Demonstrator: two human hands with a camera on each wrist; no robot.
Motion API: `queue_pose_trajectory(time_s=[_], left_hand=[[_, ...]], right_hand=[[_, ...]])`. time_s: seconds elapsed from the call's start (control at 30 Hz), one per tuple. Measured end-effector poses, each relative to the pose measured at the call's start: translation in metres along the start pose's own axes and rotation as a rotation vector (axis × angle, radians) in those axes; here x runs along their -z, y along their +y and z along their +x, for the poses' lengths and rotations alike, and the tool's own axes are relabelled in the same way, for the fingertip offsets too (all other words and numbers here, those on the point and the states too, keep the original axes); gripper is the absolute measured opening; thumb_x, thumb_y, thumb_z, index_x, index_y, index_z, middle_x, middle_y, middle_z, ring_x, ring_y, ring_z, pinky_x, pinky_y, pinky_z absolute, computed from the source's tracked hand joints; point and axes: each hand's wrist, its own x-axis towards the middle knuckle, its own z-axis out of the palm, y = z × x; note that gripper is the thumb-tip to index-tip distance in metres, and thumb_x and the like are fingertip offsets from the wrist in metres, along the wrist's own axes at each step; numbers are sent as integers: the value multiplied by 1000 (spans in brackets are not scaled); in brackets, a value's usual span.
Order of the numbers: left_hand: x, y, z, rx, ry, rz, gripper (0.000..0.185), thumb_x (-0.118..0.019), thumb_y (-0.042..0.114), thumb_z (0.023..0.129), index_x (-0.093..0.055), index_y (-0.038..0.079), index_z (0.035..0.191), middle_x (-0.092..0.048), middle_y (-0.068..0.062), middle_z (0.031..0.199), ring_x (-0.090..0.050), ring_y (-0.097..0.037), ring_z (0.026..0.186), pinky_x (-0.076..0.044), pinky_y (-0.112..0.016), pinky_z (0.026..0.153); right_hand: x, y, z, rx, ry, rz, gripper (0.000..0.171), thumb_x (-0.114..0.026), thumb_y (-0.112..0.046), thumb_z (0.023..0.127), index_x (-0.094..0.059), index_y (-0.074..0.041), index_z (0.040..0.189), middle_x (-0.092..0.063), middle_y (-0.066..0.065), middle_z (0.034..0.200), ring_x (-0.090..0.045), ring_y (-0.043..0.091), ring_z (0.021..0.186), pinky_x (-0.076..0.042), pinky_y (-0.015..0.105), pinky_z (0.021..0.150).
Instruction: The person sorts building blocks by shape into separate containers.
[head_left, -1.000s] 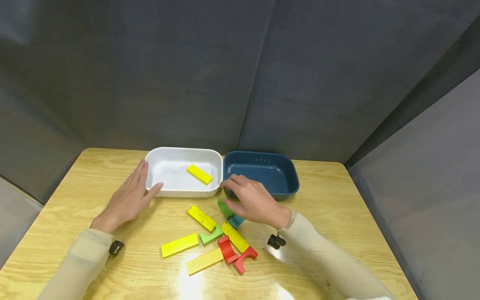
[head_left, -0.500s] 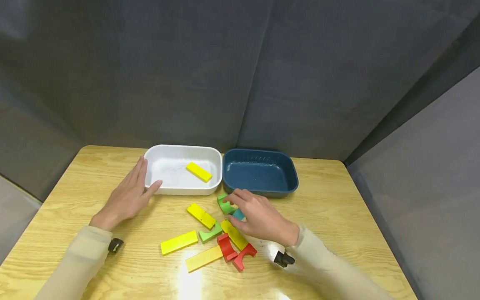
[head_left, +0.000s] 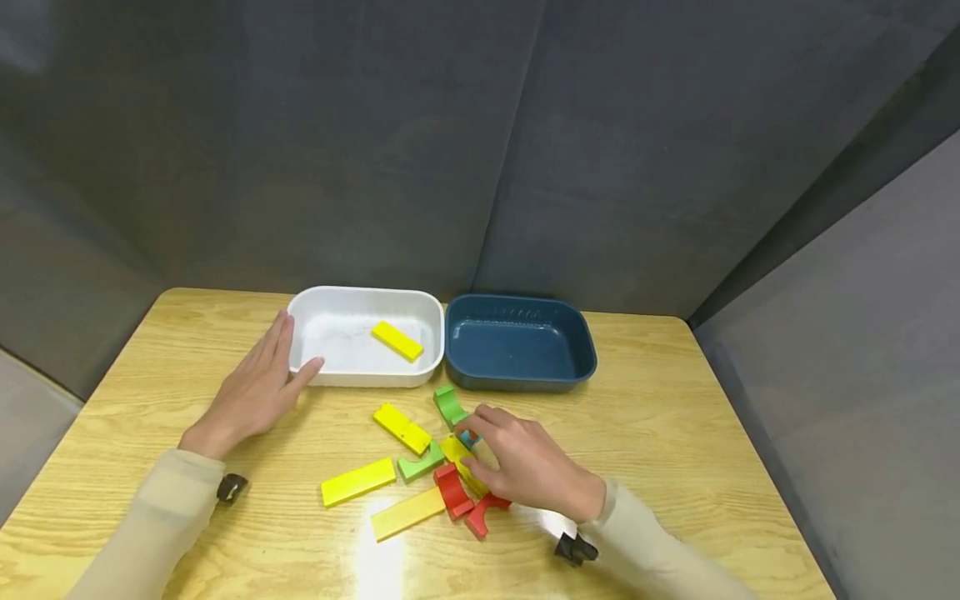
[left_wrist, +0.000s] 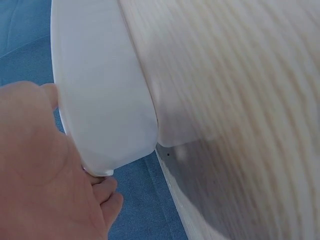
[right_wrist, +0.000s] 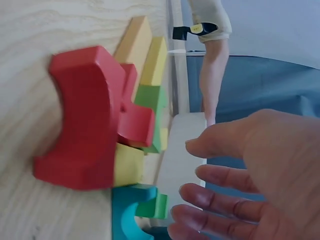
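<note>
My left hand [head_left: 243, 404] rests against the left end of a white tray [head_left: 367, 380], fingers straight along its side and thumb at the front rim. My right hand [head_left: 528, 467] hovers over the block pile, fingers loosely bent and holding nothing in the right wrist view. Beneath its fingertips lie a yellow block [head_left: 455, 452] and a blue arch block [right_wrist: 120, 212], partly covered in the head view. Two red arch blocks [head_left: 452, 492] lie just nearer the person, one large in the right wrist view. Two green arch blocks [head_left: 448, 406] lie left of the hand.
A yellow block [head_left: 397, 342] lies inside the white tray. Beside that tray stands a dark blue tray [head_left: 521, 385]. More flat yellow blocks [head_left: 358, 482] and a paler one [head_left: 408, 513] lie on the wooden table [head_left: 660, 433]. Grey partitions [head_left: 337, 150] close off the back and sides.
My right hand has moved from the blue tray's front edge toward the person, over the pile, uncovering the farther green arch block. The left hand stays at the white tray.
</note>
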Motion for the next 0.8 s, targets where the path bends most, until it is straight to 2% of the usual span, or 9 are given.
queue_pose_trajectory(time_s=[0.1, 0.33, 0.8], left_hand=[[0, -1, 1, -2, -2, -2, 97, -34, 65, 111, 11, 0, 169, 18, -13, 178, -3, -46, 164, -13, -67, 129], [-1, -1, 0, -3, -3, -9, 97, -34, 65, 111, 11, 0, 169, 18, -13, 178, -3, -46, 164, -14, -67, 129], [-2, -3, 1, -12, 7, -11, 97, -34, 64, 112, 11, -1, 168, 16, -16, 178, -2, -46, 164, -12, -65, 130]], right_hand=[[-5, -1, -2, -17, -26, 2, 35, -84, -23, 94, -72, -12, 125, -71, 2, 109, -64, 12, 85, -58, 25, 67], [-16, -4, -6, -49, -84, 35, 30, -80, -24, 97, -72, -12, 124, -66, -1, 114, -55, 8, 76, -49, 17, 60], [-30, -3, -8, -49, -68, -39, 35, -79, -26, 99, -70, -9, 129, -55, 0, 109, -48, 7, 72, -43, 16, 53]])
